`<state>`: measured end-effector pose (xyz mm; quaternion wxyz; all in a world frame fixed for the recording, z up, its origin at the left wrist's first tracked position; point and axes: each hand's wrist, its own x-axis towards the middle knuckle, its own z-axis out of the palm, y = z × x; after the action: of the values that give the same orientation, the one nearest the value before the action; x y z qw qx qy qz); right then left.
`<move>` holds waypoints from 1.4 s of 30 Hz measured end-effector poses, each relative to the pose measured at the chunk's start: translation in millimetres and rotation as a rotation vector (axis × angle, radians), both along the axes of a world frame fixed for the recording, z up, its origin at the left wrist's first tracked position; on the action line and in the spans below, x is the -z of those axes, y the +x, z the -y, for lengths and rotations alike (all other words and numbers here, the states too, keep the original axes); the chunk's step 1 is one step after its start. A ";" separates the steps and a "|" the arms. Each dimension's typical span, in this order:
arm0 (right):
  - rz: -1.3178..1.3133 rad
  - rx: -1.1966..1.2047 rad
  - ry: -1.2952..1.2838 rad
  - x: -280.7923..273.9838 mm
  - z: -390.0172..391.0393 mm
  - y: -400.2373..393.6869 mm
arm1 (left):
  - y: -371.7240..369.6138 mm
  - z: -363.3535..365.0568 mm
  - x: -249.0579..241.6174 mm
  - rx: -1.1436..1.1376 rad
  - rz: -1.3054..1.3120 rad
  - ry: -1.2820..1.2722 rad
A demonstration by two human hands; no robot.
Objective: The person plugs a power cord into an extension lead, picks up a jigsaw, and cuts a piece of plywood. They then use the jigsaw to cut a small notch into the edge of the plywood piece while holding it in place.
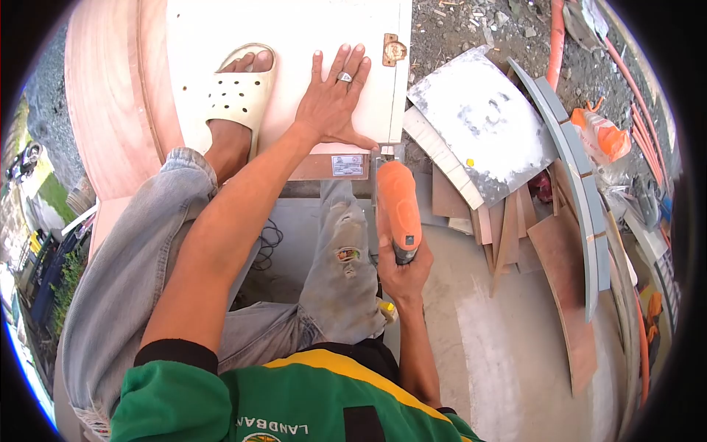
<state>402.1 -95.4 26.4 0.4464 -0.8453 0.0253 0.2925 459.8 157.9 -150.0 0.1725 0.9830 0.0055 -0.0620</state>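
My left hand [333, 107] lies flat with fingers spread on a white board [324, 29], a ring on one finger. My right hand [406, 278] is wrapped round the rear of an orange jigsaw [398, 193]. The front of the jigsaw meets the near edge of the board, close to its right side, where a thin dark line runs lengthwise. Its blade is too small to make out. My left foot, in a cream clog [237, 103], rests on the board. A hole with a brown surround [395, 50] shows near the board's right edge.
Curved pinkish plywood [107, 96] stands at the left. To the right lie a paint-marked white panel [482, 121], wood offcuts [504, 228], a curved grey strip [578, 169] and an orange bag [602, 136]. Black cable [269, 247] lies below the board, and orange hoses [556, 44] run farther right.
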 end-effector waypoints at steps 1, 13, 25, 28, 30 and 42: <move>-0.001 -0.005 0.001 1.0 -0.2 0.3 | 0.4 -0.1 1.1 -0.004 0.003 0.003; -0.025 0.010 0.011 -2.0 -0.1 -1.4 | -0.9 2.3 5.9 -0.028 0.045 -0.045; -0.070 0.006 0.021 -5.7 2.7 3.7 | -1.9 6.2 11.7 -0.024 0.071 -0.028; -0.078 0.021 0.023 -4.7 3.1 3.4 | -3.5 6.5 13.1 -0.028 0.105 -0.030; -0.072 0.004 0.017 -5.0 4.1 3.8 | -3.5 7.0 14.2 -0.034 0.113 -0.052; -0.159 -0.022 -0.008 -5.9 4.5 12.3 | -2.6 8.2 7.4 -0.019 -0.004 -0.003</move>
<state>414.4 -99.9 32.3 0.4365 -0.8214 0.0527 0.3634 457.2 149.7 -157.4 0.1746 0.9825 0.0150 -0.0623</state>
